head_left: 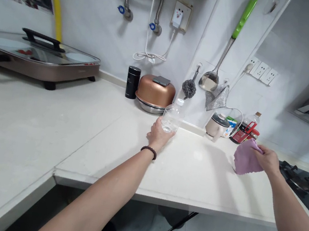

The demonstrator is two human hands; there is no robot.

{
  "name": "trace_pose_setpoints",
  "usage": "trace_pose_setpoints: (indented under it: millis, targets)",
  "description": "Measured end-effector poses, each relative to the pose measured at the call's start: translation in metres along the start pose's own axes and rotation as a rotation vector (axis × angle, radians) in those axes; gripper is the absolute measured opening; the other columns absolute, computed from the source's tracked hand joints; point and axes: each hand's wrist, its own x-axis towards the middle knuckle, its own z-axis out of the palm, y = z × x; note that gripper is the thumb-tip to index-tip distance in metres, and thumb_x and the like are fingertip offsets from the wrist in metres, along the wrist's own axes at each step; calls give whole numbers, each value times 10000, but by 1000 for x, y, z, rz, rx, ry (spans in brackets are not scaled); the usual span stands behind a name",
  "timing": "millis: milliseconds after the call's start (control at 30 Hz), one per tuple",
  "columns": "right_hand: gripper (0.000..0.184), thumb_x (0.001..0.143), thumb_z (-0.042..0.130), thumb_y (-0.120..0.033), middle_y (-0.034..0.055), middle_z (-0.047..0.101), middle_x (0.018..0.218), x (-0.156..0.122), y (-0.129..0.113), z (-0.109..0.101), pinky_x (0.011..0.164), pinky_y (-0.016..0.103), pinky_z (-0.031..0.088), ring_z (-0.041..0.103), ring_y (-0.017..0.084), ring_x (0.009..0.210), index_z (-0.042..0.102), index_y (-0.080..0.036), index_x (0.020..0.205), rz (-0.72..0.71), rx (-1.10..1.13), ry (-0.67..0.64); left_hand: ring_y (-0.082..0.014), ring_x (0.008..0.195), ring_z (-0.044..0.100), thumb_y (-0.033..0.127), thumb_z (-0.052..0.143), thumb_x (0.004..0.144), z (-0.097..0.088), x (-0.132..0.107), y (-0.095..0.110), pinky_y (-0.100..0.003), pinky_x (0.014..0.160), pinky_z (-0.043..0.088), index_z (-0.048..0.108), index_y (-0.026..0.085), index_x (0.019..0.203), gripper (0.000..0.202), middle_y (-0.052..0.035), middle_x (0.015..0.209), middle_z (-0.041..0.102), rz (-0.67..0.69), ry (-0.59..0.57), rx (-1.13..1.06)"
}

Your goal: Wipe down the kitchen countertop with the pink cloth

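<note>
My left hand [159,135], with a dark bead bracelet at the wrist, is wrapped round the lower part of a clear plastic bottle [173,115] with a white cap. The bottle is nearly upright at the back of the white counter [123,154], just in front of a copper-coloured bowl [155,92]. Over on the right, my right hand [268,159] pinches a purple cloth [246,157] by its edge. The cloth hangs down above the counter.
An electric pan with a glass lid [72,71] stands at left, a black canister [132,83] by the bowl. A ladle [209,80] and steel scrubber [189,89] hang on the wall. A small pot [216,126] and sauce bottles [243,129] stand before the gas stove [306,188].
</note>
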Motion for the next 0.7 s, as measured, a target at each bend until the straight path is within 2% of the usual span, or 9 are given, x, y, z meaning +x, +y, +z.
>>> trace_pose_setpoints:
  millis: [100,200,267,333,433,533,633,700]
  targets:
    - [345,827,685,-460,54,777,1003,-34,-18,8,670,295,476,699,231,842,823,-234,1048,-173,-17,-87,-361,1371,560,412,879,752,0,-1,0,-471,1048,432,420,273,1492,882,-143,1427,633,-1,9,3]
    - [323,878,664,-573,15,781,997,-89,-32,35,653,287,477,706,215,819,832,-317,980,-361,-84,-241,-357,1372,558,417,878,749,0,-1,0,-483,1062,427,410,264,1504,901,-147,1437,627,-1,7,5]
    - [332,920,624,-598,8,790,1012,-123,-37,51,669,285,494,719,217,843,829,-350,1004,-497,-107,-340,-350,1380,555,411,877,746,0,-1,0,-483,1070,429,403,275,1508,907,-138,1447,623,1,9,5]
    - [329,937,615,-591,11,798,1035,-141,-40,61,706,291,511,729,227,889,824,-358,1040,-573,-101,-397,-346,1388,552,411,875,743,1,-1,-1,-474,1072,435,405,297,1505,903,-126,1449,624,-1,14,10]
    - [319,929,635,-584,10,806,1034,-134,-42,62,703,302,507,732,240,888,819,-352,1048,-518,-98,-409,-343,1397,548,423,869,740,2,0,-2,-475,1085,434,403,313,1504,901,-124,1455,623,-3,16,19]
    - [322,927,636,-581,8,809,990,-102,-34,60,657,307,492,729,243,842,816,-347,1054,-377,-107,-379,-339,1406,541,429,859,746,3,1,-4,-487,1100,426,393,314,1510,902,-122,1475,611,14,20,13]
    - [371,919,621,-614,22,806,966,-72,-12,69,645,330,515,733,261,839,817,-331,1058,-264,-150,-365,-344,1406,543,431,863,741,4,1,-5,-491,1097,431,401,321,1502,897,-117,1479,610,20,27,11]
    - [456,905,619,-637,42,798,1087,-62,7,80,698,364,565,740,278,900,794,-317,1179,-263,-126,-345,-347,1399,548,428,866,740,4,1,-5,-493,1093,433,403,314,1500,897,-121,1471,614,17,26,12]
